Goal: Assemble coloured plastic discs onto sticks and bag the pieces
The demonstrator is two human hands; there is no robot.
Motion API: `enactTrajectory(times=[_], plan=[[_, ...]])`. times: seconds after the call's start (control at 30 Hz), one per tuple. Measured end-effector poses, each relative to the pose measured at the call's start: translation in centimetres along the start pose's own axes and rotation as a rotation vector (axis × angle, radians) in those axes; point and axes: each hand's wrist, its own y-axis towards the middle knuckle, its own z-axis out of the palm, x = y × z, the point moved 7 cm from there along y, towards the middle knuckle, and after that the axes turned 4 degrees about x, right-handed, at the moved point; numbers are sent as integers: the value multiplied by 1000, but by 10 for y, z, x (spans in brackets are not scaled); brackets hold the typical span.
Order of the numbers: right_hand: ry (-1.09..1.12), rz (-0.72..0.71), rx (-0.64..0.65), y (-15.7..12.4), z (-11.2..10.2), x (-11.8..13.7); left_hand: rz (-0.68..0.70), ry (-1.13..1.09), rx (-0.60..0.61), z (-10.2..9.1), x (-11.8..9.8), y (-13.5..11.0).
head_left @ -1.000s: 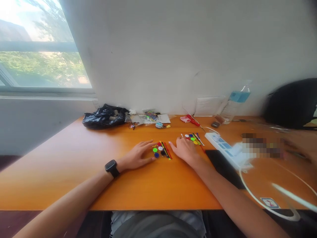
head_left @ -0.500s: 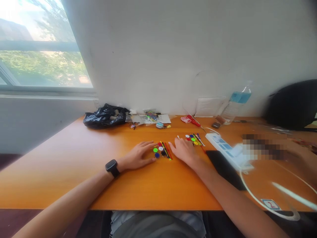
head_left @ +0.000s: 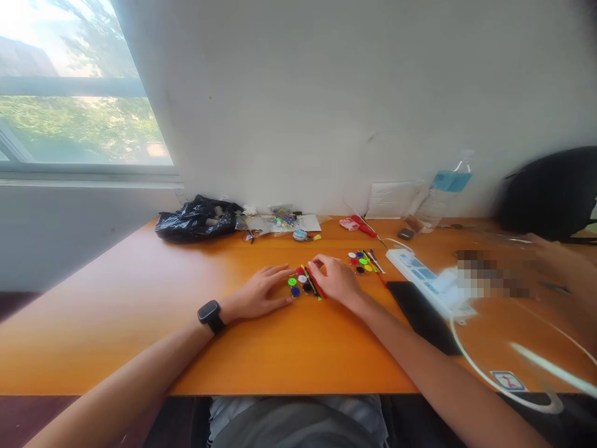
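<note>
My left hand point(head_left: 260, 292) rests on the table with its fingers spread, holding nothing. A small group of round discs lies just beyond its fingertips, among them a green disc point(head_left: 291, 282), a blue disc point(head_left: 295, 291) and a white disc point(head_left: 303, 279). Thin sticks lie slanted beside them, including a yellow stick point(head_left: 310, 279). My right hand point(head_left: 336, 280) is at the right side of these sticks, fingers curled and thumb close to the index finger. It covers part of a red stick, and whatever is between its fingertips is hidden.
A second group of discs and sticks point(head_left: 368, 262) lies right of my right hand. Farther right are a white power strip point(head_left: 415, 267), a black flat object point(head_left: 422, 317) and another person's blurred hand point(head_left: 555, 267). A black plastic bag point(head_left: 196, 221) sits at the back left.
My right hand has shifted left, over the red stick, with its fingers more curled. A small white arrow-shaped piece by its fingers no longer shows. My left hand stays put.
</note>
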Motion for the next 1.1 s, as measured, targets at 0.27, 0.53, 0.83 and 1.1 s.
enactTrajectory(times=[0.27,0.53,0.83,1.1], plan=[[152,-103,89,6,19,-10,-12,7,3,-3,-2,0],[236,-131,103,10,25,-11,5,0,-14,-4,-7,2],[158,-115,83,11,14,-16,13,4,-23,-4,-5,1],[308,-273,155,3,7,7,-26,-78,-183,-11,-2,1]])
